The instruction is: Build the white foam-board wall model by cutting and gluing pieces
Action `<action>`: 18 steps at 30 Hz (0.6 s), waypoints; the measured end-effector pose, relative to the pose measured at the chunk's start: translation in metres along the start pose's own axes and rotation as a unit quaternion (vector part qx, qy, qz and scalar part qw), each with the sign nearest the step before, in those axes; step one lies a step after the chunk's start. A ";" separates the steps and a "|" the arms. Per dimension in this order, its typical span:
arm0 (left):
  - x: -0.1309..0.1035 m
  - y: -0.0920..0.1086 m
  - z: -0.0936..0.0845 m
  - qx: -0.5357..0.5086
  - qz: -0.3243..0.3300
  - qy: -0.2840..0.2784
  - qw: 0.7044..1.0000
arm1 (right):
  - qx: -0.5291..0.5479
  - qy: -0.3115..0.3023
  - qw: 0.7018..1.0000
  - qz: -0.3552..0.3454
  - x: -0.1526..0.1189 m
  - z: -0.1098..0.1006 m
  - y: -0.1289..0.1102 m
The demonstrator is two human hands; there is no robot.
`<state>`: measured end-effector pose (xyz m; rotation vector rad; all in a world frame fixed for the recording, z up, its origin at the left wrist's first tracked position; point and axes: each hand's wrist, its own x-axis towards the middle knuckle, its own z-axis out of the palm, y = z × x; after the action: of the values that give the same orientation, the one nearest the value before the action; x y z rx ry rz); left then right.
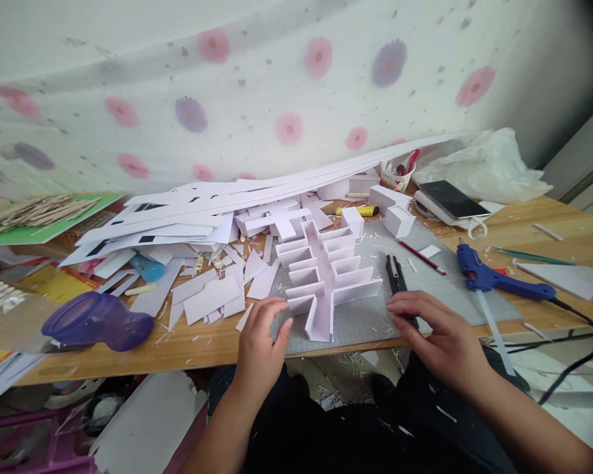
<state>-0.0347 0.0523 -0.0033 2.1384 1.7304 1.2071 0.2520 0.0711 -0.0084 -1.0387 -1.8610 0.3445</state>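
- White foam-board model: stands on the grey cutting mat, near the desk's front edge.
- Left hand: fingertips touch the model's front-left wall, clamped on nothing.
- Right hand: right of the model, lies open over the black cutter.
- Step, as judged: steadying during assembly; a next move needs care for thin walls.
- Open room: bare mat right of the model; scraps crowd its left.

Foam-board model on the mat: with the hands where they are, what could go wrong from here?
1. The left hand touches the model at its near wall; a push could bend or loosen the thin walls.
2. The right hand rests over the black cutter; whether its blade is out cannot be told, so a cut is possible.
3. The glue gun lies close by, its cord trailing off the desk edge; a snag might drag it.
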 end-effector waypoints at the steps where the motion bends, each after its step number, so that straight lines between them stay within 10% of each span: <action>1: 0.003 -0.002 0.002 0.010 0.006 -0.009 1.000 | -0.016 -0.005 1.000 -0.005 0.005 0.000 0.002; 18: 0.025 -0.008 0.013 -0.006 0.062 0.021 0.998 | -0.176 -0.109 0.978 -0.004 0.054 0.007 0.017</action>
<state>-0.0318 0.0812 -0.0044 2.2587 1.6223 1.3000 0.2443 0.1243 0.0096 -1.2713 -2.1761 0.1278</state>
